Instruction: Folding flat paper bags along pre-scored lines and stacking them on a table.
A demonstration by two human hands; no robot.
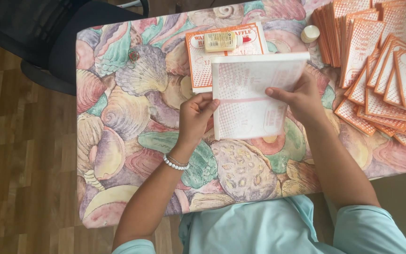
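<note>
Hands, left and right, each close their grip on the white paper bag's edges.

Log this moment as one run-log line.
left hand: holds sheet edge | right hand: holds paper sheet | under: orange stack with glue stick | right: fanned sheets | surface: shell-print table

Table under a seashell-print cloth, flat orange-and-white sheet, fanned orange-and-white packets, small cream cap
</note>
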